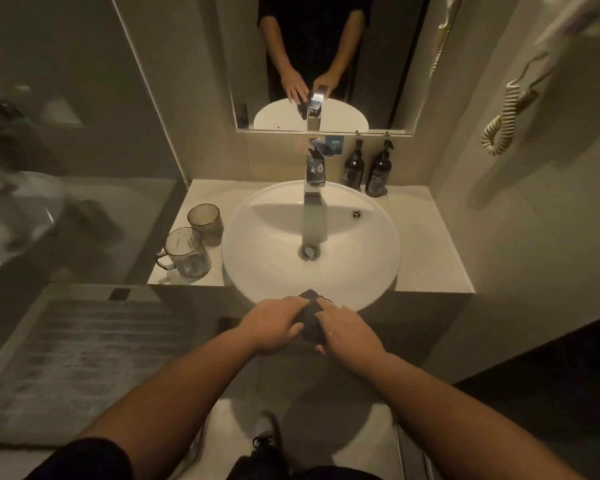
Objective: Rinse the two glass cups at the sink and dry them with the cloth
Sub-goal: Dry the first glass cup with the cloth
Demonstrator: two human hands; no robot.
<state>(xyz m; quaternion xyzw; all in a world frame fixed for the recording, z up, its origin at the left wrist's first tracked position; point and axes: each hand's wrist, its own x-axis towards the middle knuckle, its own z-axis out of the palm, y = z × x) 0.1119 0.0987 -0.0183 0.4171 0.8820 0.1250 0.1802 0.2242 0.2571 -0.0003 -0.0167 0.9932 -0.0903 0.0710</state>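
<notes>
Glass is the fragile part of this job: 2 clear cups stand on the pale tabletop (426,244) to the left of the white sink (378,258), close beside each other and just off its rim. The nearer one, the handled cup (185,251), has smooth walls and a handle turned to the left; the ribbed cup (205,219) behind it has fluted sides and no handle that I can see. Both look light and stiff, likely slippery once wet, and liable to chip against the ceramic basin or the metal tap (315,174). My judgement is that the handled one is best taken by its handle or round the body, and the ribbed one round its body, where the flutes should give some purchase.

Both hands are low at the front edge of the sink, well apart from the cups. The left hand (274,323) and the right hand (347,329) hold the dark cloth (310,317) between them, fingers curled over it from either side. It looks soft and bunched, easy to wad inside a cup.

No water is visibly running from the tap. 2 dark pump bottles (366,171) stand at the back right.
</notes>
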